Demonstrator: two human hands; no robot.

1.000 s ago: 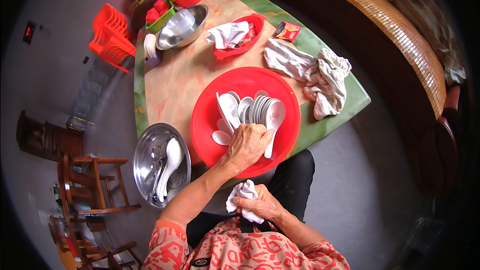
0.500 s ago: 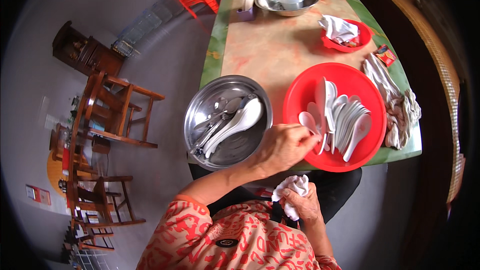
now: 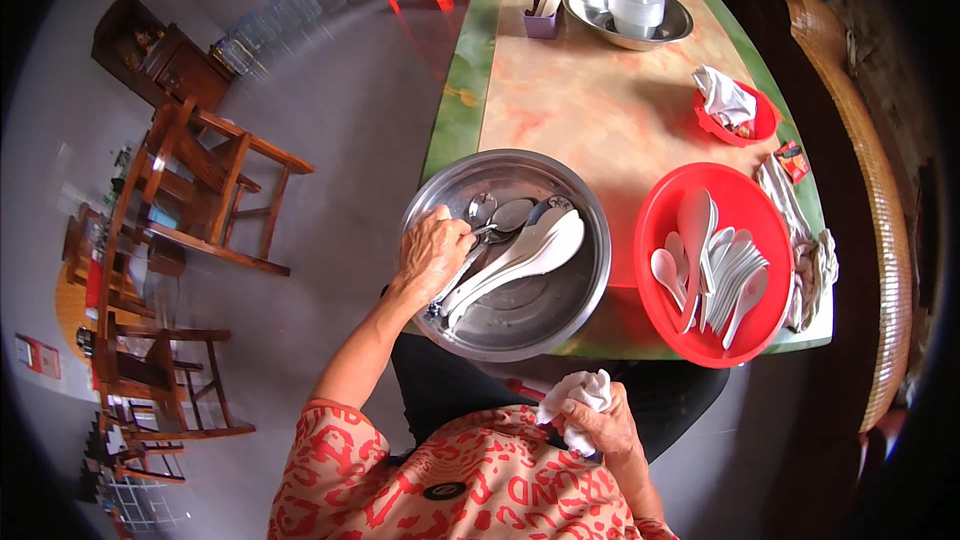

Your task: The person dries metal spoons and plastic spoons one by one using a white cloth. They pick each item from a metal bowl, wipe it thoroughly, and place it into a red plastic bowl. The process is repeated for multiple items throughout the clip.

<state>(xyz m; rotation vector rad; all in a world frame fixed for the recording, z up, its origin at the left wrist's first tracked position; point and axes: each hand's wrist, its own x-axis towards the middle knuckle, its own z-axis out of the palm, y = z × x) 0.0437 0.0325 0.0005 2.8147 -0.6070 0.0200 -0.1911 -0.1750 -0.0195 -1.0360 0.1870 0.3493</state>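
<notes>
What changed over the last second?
Left hand moved left, from the white soup spoons in the red basin to the metal spoons in the steel basin; grip there unclear. View turned left. Unchanged: right hand grips the white cloth; white soup spoons remain in the red basin.

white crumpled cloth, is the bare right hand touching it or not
Touching: the head view shows the bare right hand gripping the white crumpled cloth, its thumb laid over it.

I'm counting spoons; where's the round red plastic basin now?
In the head view, the round red plastic basin stands right of centre on the green-bordered table, between the round silver metal basin and the rumpled off-white cloth.
</notes>
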